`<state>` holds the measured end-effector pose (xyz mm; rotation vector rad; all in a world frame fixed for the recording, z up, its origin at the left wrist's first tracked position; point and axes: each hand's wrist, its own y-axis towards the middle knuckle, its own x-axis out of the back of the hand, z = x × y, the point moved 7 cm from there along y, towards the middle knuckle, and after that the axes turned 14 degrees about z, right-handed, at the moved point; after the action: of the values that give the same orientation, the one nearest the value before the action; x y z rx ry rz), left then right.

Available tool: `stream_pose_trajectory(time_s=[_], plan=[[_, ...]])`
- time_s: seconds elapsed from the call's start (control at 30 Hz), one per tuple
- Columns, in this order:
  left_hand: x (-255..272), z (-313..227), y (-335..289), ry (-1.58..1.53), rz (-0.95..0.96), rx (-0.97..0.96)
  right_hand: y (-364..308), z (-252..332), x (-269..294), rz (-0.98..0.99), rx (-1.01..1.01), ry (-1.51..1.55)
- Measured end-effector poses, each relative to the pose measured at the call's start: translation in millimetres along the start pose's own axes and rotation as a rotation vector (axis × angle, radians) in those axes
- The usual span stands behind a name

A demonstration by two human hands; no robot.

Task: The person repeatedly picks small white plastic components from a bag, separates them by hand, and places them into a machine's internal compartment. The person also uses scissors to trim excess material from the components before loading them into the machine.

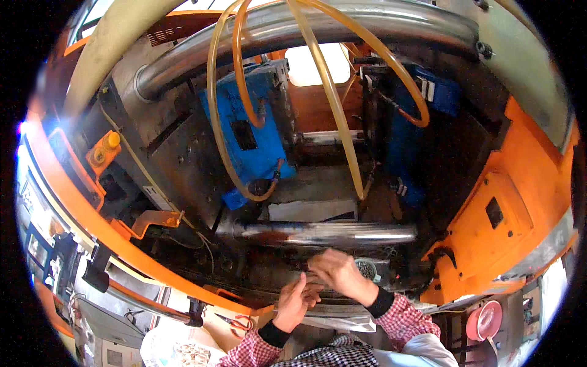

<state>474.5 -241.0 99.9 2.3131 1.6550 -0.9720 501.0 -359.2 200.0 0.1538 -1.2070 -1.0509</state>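
Observation:
My left hand point(295, 303) is in front of the machine's lower steel bar point(330, 233), its thumb raised and its fingers curled inward. Close above and to its right, my right hand point(340, 274) bends over with its fingers drawn together, slightly blurred. The fingertips of both hands nearly meet; whatever they hold is too small or hidden to make out. Just behind my right wrist stands a small round bowl point(367, 269) of little grey pieces. Two blue mould halves point(251, 134) with amber hoses point(333, 92) stand apart beyond the bar.
Orange machine panels flank the opening, a guard rail point(147, 257) at left and a housing point(498, 214) at right. A thick steel bar point(306, 27) crosses above. Orange-handled scissors point(243, 323) lie near a white bag point(162, 345) of small pieces. A pink basin point(484, 320) sits at lower right.

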Motion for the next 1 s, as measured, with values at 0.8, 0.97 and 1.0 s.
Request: stream_pose_trajectory(time_s=[0.8,0.97,1.0], plan=[[60,19,-38,0.153,-0.388,-0.223,317,-248,83,-0.815,-0.258,-0.129],[80,32,-40,0.262,-0.339,-0.005,320,-246,81,-0.82,-0.22,-0.092],[83,27,-39,0.365,-0.382,-0.146,320,-243,80,-0.833,-0.206,-0.095]])
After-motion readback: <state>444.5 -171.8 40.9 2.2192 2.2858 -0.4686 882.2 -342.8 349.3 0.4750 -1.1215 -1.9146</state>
